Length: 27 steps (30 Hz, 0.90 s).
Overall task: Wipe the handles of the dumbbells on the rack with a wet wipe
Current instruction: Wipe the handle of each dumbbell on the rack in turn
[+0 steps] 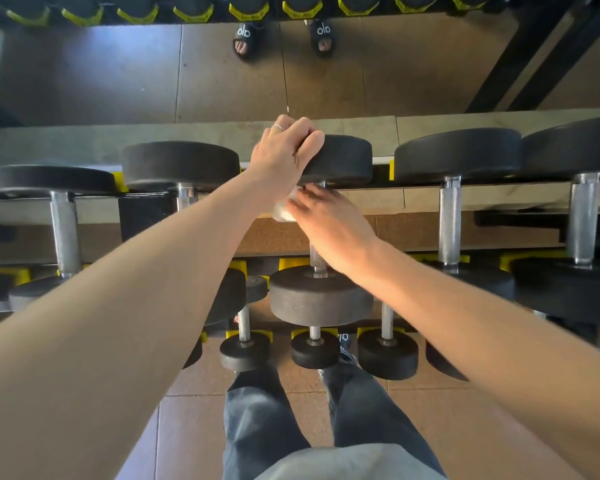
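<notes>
The left hand (284, 150) is clamped over the far head (340, 159) of the centre dumbbell on the rack (146, 213), evidently to stop it rolling. The right hand (329, 223) presses a wet wipe (283, 213) around the handle (317, 261) (mostly hidden), fingers closed on the wipe.

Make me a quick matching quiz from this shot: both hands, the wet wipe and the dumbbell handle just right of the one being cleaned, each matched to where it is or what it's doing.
1. left hand
2. right hand
3. wet wipe
4. dumbbell handle to the right

A. bare, nobody touching it
B. resting on a far weight head
C. bunched under fingers at the handle
D. pressing the wipe on the handle

Pairs: 1-B, 2-D, 3-C, 4-A
</notes>
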Tool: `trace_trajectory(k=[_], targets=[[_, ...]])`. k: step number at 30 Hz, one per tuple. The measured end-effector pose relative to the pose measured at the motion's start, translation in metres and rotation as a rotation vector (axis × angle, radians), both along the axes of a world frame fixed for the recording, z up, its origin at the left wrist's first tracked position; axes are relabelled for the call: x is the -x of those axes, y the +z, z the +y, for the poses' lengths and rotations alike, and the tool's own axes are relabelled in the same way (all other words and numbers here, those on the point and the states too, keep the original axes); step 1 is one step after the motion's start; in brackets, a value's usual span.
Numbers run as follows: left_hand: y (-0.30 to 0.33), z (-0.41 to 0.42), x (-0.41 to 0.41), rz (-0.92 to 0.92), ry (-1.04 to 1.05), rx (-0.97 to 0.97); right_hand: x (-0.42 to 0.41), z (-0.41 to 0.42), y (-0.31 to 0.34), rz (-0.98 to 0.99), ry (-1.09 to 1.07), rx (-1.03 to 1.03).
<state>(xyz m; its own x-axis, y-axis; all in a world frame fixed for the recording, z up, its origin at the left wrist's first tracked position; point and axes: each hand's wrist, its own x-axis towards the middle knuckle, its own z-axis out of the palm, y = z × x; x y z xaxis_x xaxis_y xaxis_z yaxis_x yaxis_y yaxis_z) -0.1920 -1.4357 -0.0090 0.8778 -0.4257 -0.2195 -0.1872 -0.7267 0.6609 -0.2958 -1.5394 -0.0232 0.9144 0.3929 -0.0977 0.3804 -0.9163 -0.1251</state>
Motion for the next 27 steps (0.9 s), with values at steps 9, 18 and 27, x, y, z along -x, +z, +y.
trace_trajectory(k=[9, 18, 27], targets=[[0.001, 0.001, 0.0, 0.009, 0.011, 0.025, 0.021, -0.027, 0.024, 0.097, 0.156, 0.084], [0.002, 0.0, 0.002, 0.012, 0.026, 0.032, 0.031, -0.027, -0.015, 0.699, -1.147, -1.135], [0.001, -0.001, 0.001, 0.011, 0.034, 0.04, 0.038, -0.004, -0.022, 0.247, -0.837, -0.636]])
